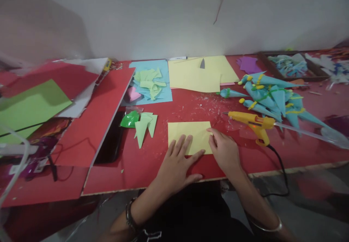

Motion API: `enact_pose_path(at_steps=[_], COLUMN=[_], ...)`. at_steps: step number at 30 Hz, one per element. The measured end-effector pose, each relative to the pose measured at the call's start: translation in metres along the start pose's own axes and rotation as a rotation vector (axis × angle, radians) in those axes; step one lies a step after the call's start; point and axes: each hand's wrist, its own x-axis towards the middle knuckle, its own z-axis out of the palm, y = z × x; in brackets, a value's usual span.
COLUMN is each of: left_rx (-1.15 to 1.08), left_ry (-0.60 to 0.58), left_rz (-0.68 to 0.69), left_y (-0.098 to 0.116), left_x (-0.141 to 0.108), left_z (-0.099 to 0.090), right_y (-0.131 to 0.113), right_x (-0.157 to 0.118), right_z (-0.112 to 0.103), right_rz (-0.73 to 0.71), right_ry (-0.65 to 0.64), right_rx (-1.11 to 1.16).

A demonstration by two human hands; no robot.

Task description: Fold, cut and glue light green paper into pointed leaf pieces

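A pale yellow sheet of paper (pixel 191 130) lies flat near the front of the red table. My left hand (pixel 177 162) rests palm down on its lower edge, fingers spread and holding nothing. At the sheet's right edge, my right hand (pixel 225 149) is curled, with index finger and thumb gripping the paper's border; its other fingers are mostly hidden. To the right of this hand lies a yellow glue gun (pixel 249 121) with a clear glue stick in its back. Light green paper triangles (pixel 143 125) sit left of the sheet, beside a green packet (pixel 130 119).
Blue paper cones (pixel 269 93) with yellow and green trim are heaped at the right. Larger yellow sheets (pixel 195 76) and green paper pieces (pixel 149 82) lie at the back. A dark phone (pixel 110 145) and red card (pixel 81 133) are at left. The glue gun's cord (pixel 282 167) hangs over the front edge.
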Motion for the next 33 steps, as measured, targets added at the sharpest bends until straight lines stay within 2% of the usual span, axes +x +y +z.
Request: enact_pose_path(at_steps=[9,16,33], left_rx=[0.019,0.051,0.122], left_ry=[0.002,-0.019,-0.039], left_rz=[0.019,0.063,-0.060], left_y=[-0.003,-0.019,-0.035], left_x=[-0.002,-0.021,-0.056], left_z=[-0.001,-0.007,-0.012], right_y=[0.002,0.001,0.002], right_x=[-0.001,-0.002,-0.002], right_z=[0.003,0.003,0.006], right_rz=[-0.009,-0.019,-0.018], right_ry=[-0.015,-0.009,0.021], right_rx=[-0.018,-0.056,-0.009])
